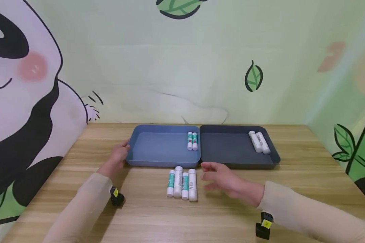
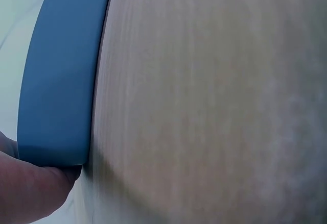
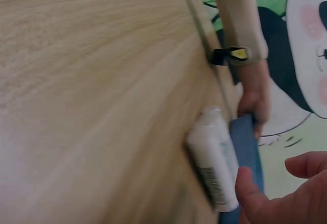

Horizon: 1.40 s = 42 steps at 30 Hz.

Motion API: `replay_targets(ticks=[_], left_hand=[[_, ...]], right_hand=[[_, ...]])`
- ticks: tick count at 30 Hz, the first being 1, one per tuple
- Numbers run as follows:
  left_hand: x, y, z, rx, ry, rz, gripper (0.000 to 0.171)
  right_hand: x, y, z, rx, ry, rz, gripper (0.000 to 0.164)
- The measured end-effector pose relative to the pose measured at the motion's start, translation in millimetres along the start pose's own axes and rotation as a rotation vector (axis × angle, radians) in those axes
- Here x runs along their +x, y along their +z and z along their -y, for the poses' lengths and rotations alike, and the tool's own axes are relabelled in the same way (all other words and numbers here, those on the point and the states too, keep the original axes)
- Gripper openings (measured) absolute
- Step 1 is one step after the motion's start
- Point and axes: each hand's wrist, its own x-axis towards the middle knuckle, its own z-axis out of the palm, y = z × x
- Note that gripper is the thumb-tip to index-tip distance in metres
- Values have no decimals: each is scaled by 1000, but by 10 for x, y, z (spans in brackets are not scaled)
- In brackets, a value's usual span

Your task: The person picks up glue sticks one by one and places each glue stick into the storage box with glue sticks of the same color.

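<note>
My left hand (image 1: 118,157) holds the left end of the blue tray (image 1: 158,164), its thumb (image 2: 36,188) against the tray's side in the left wrist view. The right hand (image 1: 222,178) hovers with parted fingers, holding nothing, right of a row of tubes before the trays. That row alternates slim green-and-white glue sticks (image 1: 170,184) with larger white tubes (image 1: 193,185). Inside the blue tray, two small green-and-white glue sticks (image 1: 190,141) stand side by side at the right end. A larger white tube (image 3: 214,157) appears blurred beside the right fingers in the right wrist view.
A dark grey tray (image 1: 225,163) adjoins the blue one on the right, with two white tubes (image 1: 256,141) lying near its right end. Both trays sit on a wooden table (image 1: 146,216), close to a printed wall (image 1: 134,74) at the back.
</note>
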Motion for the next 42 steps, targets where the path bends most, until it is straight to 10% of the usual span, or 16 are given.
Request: replay_targets(ticks=[18,42], left_hand=[[-23,-139,41,14,-5,-5,52],[27,-12,11,21,-16,23,53]], right_hand=[[252,422,-281,-104,35,-115,75],[364,310,-165,-332,128,-130,73]])
